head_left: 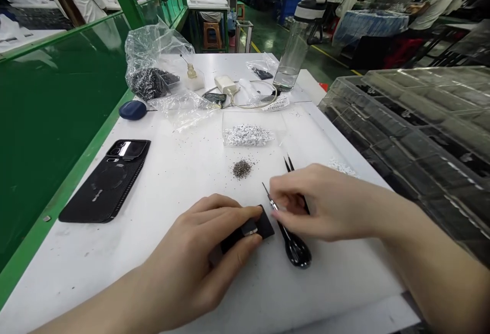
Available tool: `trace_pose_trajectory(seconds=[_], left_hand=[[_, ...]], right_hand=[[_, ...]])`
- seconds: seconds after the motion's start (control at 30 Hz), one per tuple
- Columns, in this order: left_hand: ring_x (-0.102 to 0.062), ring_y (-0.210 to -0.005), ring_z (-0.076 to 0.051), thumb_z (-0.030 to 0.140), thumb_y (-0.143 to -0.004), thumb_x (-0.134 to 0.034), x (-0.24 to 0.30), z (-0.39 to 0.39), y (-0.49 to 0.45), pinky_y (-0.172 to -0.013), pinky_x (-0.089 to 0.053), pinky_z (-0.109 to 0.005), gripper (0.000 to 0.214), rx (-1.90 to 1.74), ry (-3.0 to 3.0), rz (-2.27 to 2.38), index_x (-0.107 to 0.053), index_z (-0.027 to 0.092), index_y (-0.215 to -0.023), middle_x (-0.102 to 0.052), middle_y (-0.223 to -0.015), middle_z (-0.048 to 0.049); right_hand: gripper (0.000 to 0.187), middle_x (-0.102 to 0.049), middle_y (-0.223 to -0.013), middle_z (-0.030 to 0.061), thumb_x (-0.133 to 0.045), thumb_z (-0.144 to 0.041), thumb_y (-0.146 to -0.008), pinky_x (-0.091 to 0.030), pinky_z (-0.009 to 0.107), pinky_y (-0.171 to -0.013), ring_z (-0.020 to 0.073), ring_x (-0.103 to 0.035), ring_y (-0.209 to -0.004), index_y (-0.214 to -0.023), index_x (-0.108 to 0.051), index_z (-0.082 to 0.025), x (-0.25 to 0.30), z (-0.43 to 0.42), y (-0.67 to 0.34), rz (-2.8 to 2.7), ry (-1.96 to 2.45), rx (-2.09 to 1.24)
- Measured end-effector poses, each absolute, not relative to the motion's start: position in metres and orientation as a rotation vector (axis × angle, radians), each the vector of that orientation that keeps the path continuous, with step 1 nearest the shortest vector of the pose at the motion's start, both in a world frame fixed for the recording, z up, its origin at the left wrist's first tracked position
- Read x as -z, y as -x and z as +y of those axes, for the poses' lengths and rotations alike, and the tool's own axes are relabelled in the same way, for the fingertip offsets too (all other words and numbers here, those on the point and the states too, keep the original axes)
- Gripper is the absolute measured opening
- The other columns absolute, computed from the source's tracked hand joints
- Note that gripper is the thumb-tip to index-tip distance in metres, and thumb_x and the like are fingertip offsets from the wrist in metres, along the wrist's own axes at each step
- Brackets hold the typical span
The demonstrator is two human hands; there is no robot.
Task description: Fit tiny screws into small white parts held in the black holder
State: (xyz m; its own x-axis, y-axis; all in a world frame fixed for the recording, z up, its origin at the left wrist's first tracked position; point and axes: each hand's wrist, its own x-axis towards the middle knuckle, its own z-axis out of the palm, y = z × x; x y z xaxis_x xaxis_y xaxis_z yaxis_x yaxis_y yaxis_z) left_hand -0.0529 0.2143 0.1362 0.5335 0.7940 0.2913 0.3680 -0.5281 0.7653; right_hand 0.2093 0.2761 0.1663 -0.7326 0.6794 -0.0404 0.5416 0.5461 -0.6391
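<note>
The left hand (206,247) pinches a small black part (250,227) over a flat black piece (266,225) on the white worktable (179,170), while the right hand (312,201), fingers curled, is at the metal collar of a slender-tipped tool with a bulbous black handle (297,252), black tweezers (290,162) projecting past the knuckles. Ahead lie a pile of tiny metallic parts (242,169) and a clear tray (229,120) containing white pieces (248,136). A black-cased phone (109,183) lies camera-side up at left; stacked clear compartment boxes (413,124) stand at right.
</note>
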Motion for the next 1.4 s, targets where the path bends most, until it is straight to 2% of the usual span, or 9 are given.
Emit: trace_pose_trajectory(seconds=[0.1,0.33,0.53,0.63,0.8,0.9,1.1,1.23,1.4], left_hand=[[-0.076,-0.106,-0.018,0.017,-0.106,-0.065,-0.136,0.215,0.053,-0.092,-0.065,-0.027,0.031,-0.840,-2.107,0.972,-0.078,0.027,-0.132,-0.084,-0.114,-0.0007],[-0.075,-0.104,-0.016,0.016,-0.105,-0.067,-0.139,0.217,0.054,-0.089,-0.066,-0.024,0.034,-0.823,-2.077,0.947,-0.077,0.031,-0.133,-0.085,-0.111,0.0025],[-0.073,-0.108,-0.016,0.009,-0.104,-0.065,-0.141,0.218,0.056,-0.093,-0.065,-0.025,0.043,-0.776,-2.101,0.882,-0.073,0.032,-0.140,-0.084,-0.117,0.0026],[-0.073,-0.105,-0.016,0.010,-0.104,-0.065,-0.138,0.219,0.055,-0.090,-0.063,-0.024,0.040,-0.851,-2.040,0.852,-0.076,0.031,-0.136,-0.084,-0.112,0.0024],[-0.071,-0.099,-0.016,0.005,-0.100,-0.062,-0.142,0.220,0.054,-0.092,-0.061,-0.026,0.030,-0.775,-1.982,0.827,-0.078,0.027,-0.113,-0.083,-0.105,0.0050],[-0.070,-0.094,-0.017,0.006,-0.102,-0.060,-0.145,0.221,0.054,-0.092,-0.060,-0.028,0.026,-0.736,-1.964,0.834,-0.076,0.026,-0.102,-0.082,-0.099,0.0051],[-0.073,-0.097,-0.020,0.012,-0.103,-0.061,-0.142,0.222,0.052,-0.089,-0.062,-0.029,0.024,-0.794,-1.955,0.844,-0.081,0.024,-0.107,-0.083,-0.101,-0.0015],[-0.072,-0.098,-0.019,0.014,-0.104,-0.063,-0.144,0.222,0.053,-0.086,-0.062,-0.025,0.022,-0.728,-1.961,0.862,-0.082,0.025,-0.100,-0.083,-0.099,0.0001],[-0.071,-0.101,-0.015,0.009,-0.101,-0.063,-0.139,0.223,0.055,-0.090,-0.061,-0.020,0.034,-0.780,-1.964,0.849,-0.082,0.029,-0.120,-0.084,-0.107,0.0026]], right_hand=[[0.029,-0.058,-0.061,-0.0090,-0.070,-0.017,-0.084,-0.035,0.028,-0.054,0.0115,-0.049,-0.053,-0.077,-0.043,-0.026,-0.166,0.270,-0.198,-2.634,1.119,-1.000],[0.011,-0.058,-0.058,-0.0102,-0.066,-0.017,-0.086,-0.039,0.027,-0.055,0.0124,-0.053,-0.053,-0.090,-0.061,-0.025,-0.168,0.271,-0.198,-2.537,1.220,-1.174],[0.030,-0.052,-0.060,-0.0084,-0.066,-0.005,-0.078,-0.039,0.025,-0.052,0.0115,-0.045,-0.055,-0.092,-0.080,-0.028,-0.165,0.276,-0.207,-2.268,1.120,-1.383],[0.029,-0.067,-0.068,-0.0057,-0.062,-0.002,-0.083,-0.047,0.023,-0.053,0.0116,-0.059,-0.058,-0.081,-0.076,-0.027,-0.166,0.273,-0.204,-1.919,0.940,-1.310],[0.026,-0.083,-0.089,-0.0021,-0.076,-0.005,-0.094,-0.062,0.032,-0.068,0.0185,-0.078,-0.079,-0.102,-0.082,-0.029,-0.163,0.256,-0.187,-1.715,0.682,-1.115],[0.024,-0.085,-0.094,-0.0007,-0.082,-0.009,-0.096,-0.063,0.037,-0.069,0.0222,-0.079,-0.084,-0.107,-0.085,-0.030,-0.158,0.253,-0.184,-1.716,0.603,-1.042],[0.021,-0.087,-0.091,0.0013,-0.084,-0.009,-0.095,-0.061,0.043,-0.081,0.0228,-0.081,-0.083,-0.106,-0.087,-0.026,-0.155,0.263,-0.194,-1.885,0.571,-0.941],[0.018,-0.088,-0.095,0.0019,-0.083,-0.013,-0.098,-0.062,0.040,-0.072,0.0232,-0.082,-0.086,-0.108,-0.087,-0.028,-0.157,0.265,-0.198,-1.714,0.523,-0.998],[0.015,-0.088,-0.092,0.0036,-0.084,-0.011,-0.096,-0.063,0.041,-0.078,0.0219,-0.081,-0.082,-0.105,-0.087,-0.023,-0.153,0.268,-0.195,-1.887,0.503,-0.960]])
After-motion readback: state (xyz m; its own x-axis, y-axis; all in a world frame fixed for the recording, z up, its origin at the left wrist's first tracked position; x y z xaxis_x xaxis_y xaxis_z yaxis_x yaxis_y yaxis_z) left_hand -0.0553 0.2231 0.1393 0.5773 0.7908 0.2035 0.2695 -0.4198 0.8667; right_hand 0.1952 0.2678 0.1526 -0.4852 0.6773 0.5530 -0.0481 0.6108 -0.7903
